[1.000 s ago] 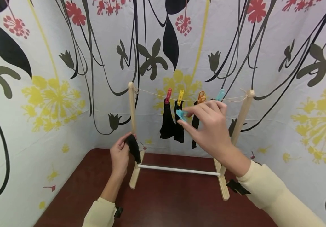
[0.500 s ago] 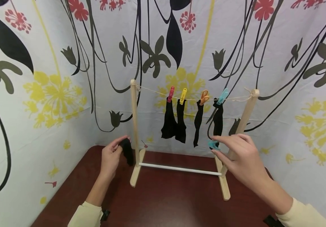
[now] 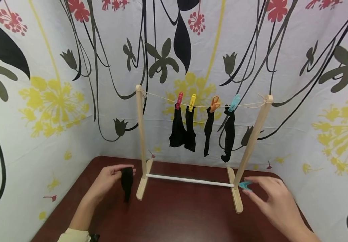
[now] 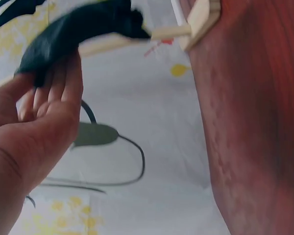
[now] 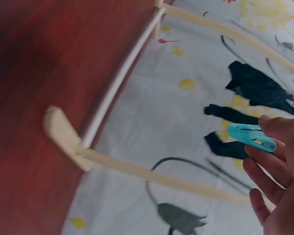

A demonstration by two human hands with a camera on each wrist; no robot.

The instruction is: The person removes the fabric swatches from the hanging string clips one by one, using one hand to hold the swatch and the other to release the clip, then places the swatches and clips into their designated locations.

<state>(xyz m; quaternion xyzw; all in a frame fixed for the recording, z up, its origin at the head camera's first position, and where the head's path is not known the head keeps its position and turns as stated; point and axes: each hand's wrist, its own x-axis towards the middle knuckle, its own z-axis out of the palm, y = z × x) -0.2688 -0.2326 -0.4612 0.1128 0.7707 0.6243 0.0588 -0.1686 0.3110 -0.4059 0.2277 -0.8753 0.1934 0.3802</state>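
A small black sock hangs down from my left hand, which pinches its upper end left of the rack's left post. In the left wrist view the sock drapes over from thumb and fingers. Between thumb and fingertips, my right hand pinches a light blue clothespin low beside the rack's right foot. The right wrist view shows this clothespin closely. Several black socks dangle from the string line, held by pink, yellow, orange and light blue clothespins.
Two wooden posts carry the line, and a white bar joins them near their feet. The rack stands on a dark red-brown table. Behind and at both sides hangs a white curtain with printed flowers.
My right hand has moved down and right with the clothespin, away from the hanging socks to the rack's right foot. My left hand has moved left and lower with the sock.
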